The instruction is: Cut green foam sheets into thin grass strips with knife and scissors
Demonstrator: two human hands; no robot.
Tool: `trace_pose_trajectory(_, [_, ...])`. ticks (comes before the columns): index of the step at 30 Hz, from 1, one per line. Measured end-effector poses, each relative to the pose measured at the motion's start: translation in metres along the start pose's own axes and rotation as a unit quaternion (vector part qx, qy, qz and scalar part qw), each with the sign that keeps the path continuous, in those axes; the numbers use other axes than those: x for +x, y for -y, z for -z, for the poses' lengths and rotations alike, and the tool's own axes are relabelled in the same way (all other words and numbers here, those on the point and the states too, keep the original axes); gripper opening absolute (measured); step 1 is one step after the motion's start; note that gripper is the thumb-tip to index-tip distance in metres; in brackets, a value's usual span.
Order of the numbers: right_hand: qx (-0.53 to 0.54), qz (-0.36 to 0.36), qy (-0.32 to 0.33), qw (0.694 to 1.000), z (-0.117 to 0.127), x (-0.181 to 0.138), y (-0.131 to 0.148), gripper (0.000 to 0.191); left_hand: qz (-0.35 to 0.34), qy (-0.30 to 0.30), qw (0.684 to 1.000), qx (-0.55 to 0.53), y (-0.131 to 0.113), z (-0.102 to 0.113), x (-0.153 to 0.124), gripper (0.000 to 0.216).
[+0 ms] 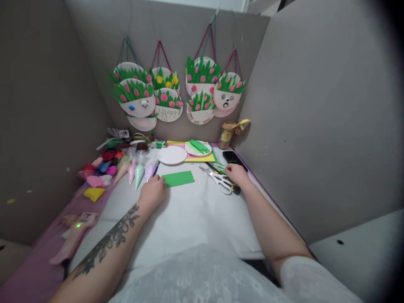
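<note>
A green paper rectangle (pixel 178 178) lies flat on the white table cover (pixel 195 214). My left hand (pixel 152 192) rests at its left edge, fingers curled, fingertips touching the paper and a blue pen beside it. My right hand (pixel 235 173) lies on the table at the right, fingers bent over the white-handled scissors (pixel 218 179) and some green strips (pixel 217 167). Whether it grips them I cannot tell.
Behind the green paper lie a white paper plate (pixel 172 155), a plate with green cut-outs (pixel 198 147) on yellow paper, a black phone (pixel 234 159) and a jar (pixel 226 134). Piping bags (pixel 135 171) and coloured clay packs (pixel 97 170) crowd the left. Decorated plates (pixel 176 90) hang on the cardboard wall.
</note>
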State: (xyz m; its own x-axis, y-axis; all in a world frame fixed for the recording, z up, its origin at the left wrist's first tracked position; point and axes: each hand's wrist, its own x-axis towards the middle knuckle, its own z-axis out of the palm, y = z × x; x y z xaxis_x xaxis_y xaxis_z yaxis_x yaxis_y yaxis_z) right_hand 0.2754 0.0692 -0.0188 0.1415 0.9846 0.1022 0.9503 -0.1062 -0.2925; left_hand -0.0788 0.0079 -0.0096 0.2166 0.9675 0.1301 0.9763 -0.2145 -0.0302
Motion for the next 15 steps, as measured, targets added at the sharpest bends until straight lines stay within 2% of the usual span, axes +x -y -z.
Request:
trace_pose_trajectory(3, [0.011,-0.006,0.031,0.999,-0.008,0.007,-0.008,0.017,-0.051,-0.003,0.998,-0.024,-0.003,-0.007,0.005,0.025])
trace_pose_trajectory(6, [0.040,-0.002,0.064,0.997,-0.013,0.011,-0.012,0.018,-0.056,0.006,0.998,-0.042,-0.003,-0.012,0.008,0.022])
trace_pose_trajectory(9, [0.059,0.007,0.109,0.992,-0.015,0.012,-0.013,0.031,-0.050,0.013,0.997,-0.059,-0.001,-0.014,0.009,0.022])
trace_pose_trajectory(12, [0.030,0.023,0.121,0.992,-0.014,0.011,-0.008,0.041,-0.041,0.020,0.996,-0.078,0.000,-0.014,0.009,0.022])
trace_pose_trajectory(15, [-0.011,0.043,0.125,0.991,-0.008,0.006,-0.002,0.030,-0.041,0.022,0.994,-0.094,0.002,-0.014,0.008,0.021])
